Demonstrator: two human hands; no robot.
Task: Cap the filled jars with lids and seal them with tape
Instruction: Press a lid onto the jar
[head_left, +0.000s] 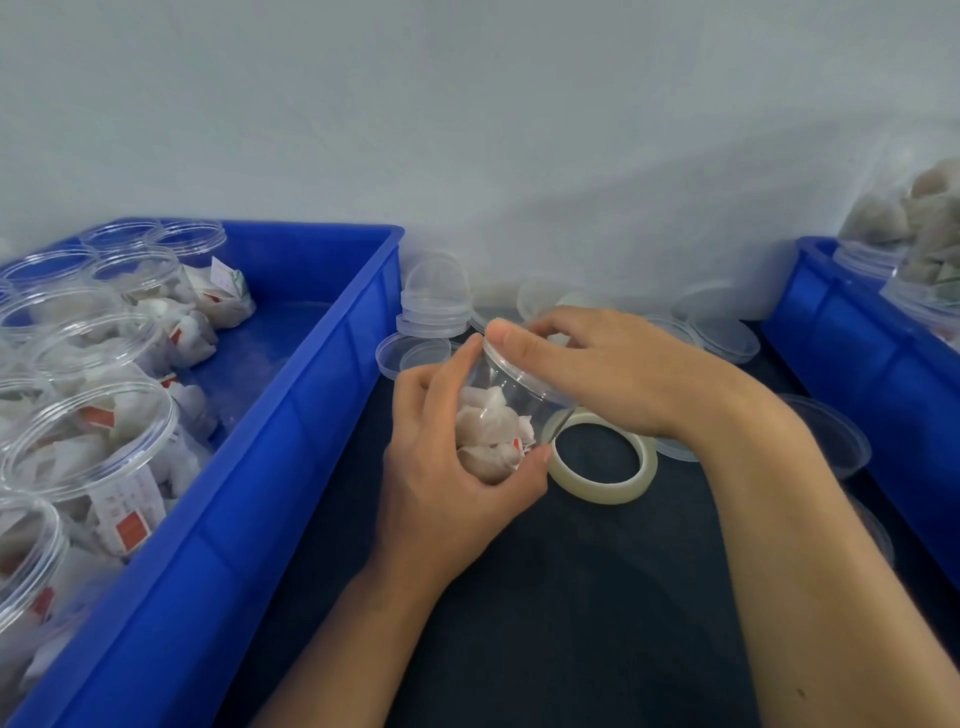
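Left hand (441, 441) wraps its fingers round a clear filled jar (493, 415), held tilted just above the dark table (571, 597) at centre. Right hand (587, 364) curls over the transparent lid (524, 371), thumb on the far rim, seating it on the jar's mouth. The step in hand appears to be capping (whether the lid is fully home cannot be told). Tape roll (602, 462) lies flat just right of the jar, beside the right wrist. Spare lids (434, 312) sit farther back; uncapped jars fill the left blue crate (291, 441). The next move likely calls for pressing the lid down evenly, then freeing the right hand to reach for the tape.
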